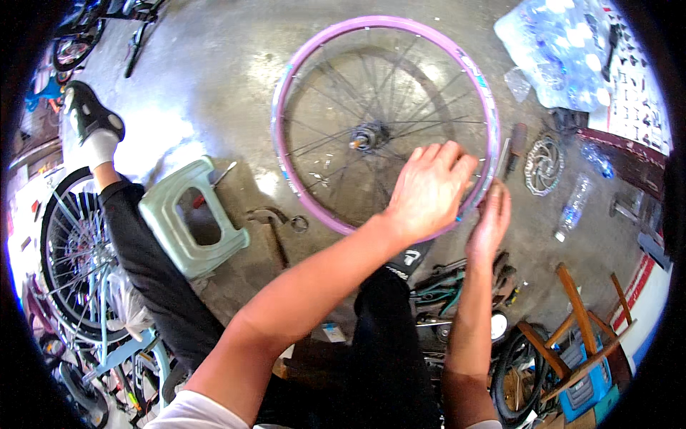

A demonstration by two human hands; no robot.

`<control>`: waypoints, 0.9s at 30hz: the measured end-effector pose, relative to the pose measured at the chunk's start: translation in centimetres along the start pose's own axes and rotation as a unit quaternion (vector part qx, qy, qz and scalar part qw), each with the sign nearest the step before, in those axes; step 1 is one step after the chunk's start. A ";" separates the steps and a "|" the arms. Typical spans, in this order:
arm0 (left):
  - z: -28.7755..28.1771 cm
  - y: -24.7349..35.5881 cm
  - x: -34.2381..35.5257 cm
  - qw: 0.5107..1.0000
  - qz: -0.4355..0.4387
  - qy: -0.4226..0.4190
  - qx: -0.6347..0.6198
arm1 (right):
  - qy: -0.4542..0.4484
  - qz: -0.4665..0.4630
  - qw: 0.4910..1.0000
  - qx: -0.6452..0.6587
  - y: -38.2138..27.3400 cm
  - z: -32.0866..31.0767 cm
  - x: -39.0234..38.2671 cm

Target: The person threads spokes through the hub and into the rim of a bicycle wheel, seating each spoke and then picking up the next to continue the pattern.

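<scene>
A bicycle wheel with a purple rim (311,33), dark spokes and a central hub (369,135) is in front of me, above the concrete floor. My left hand (433,187) reaches over the wheel's lower right, fingers curled; what they hold is hidden. Beside it, my right hand (488,223) grips the outer right side of the rim. My shoe (406,257) touches or sits just under the wheel's near edge. A screwdriver (516,146) and a brake disc (543,166) lie to the right.
A green plastic stool (164,214) and bicycle (78,250) stand left of me, beside my outstretched leg. Hand tools (450,289) lie below the wheel. Wrapped bottles (550,50), a loose bottle (573,207) and a wooden chair frame (579,329) are at right.
</scene>
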State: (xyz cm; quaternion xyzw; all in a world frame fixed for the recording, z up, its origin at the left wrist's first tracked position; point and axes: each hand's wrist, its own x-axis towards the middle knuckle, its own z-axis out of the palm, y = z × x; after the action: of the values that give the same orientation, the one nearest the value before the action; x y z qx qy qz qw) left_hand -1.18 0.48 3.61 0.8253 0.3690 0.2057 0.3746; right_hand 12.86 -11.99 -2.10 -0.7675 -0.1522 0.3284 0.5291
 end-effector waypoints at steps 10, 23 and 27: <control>-10.0 -14.3 -15.2 0.892 -0.353 0.261 0.107 | -0.004 -0.204 0.923 -0.327 -7.0 4.0 7.1; -9.1 -19.2 -11.9 0.869 -0.422 0.237 0.103 | -0.033 -0.175 0.878 -0.444 -4.7 3.8 10.8; -9.7 -18.5 -10.3 0.859 -0.453 0.223 0.077 | -0.043 -0.104 0.887 -0.448 -2.9 3.6 11.3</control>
State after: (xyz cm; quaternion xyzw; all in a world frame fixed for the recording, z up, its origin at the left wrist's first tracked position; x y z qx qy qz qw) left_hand -22.23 5.42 -5.09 0.5251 0.7908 0.1624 0.2693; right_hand 19.16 -1.69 -4.14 -0.8877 -0.3847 0.2015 0.1531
